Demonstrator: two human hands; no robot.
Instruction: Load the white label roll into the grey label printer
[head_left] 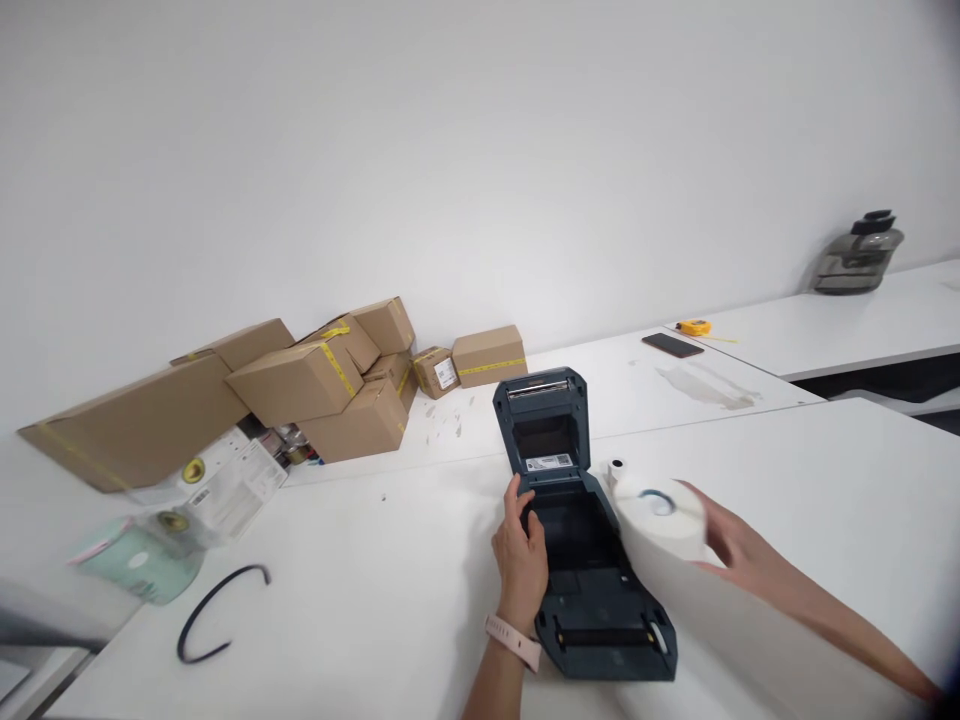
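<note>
Nearest, right of the open label printer (577,555), a loose paper strip (757,630) trails from the paper roll (664,530), grasped by the right hand (731,532). Left hand (521,565): fingers over the printer's left wall; whether clenched, I cannot tell. Risk: slackened right grip could unspool the roll. Beyond the printer: smartphone (673,345).

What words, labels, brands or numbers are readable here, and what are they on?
None can be read.
Lid label inside the dark device: too small.
Box label on the small cardboard box: too small.
Printed white package at the left: too blurred.
Yellow tape on the boxes: any print too small.
White roll in the right hand: no print visible.
</note>
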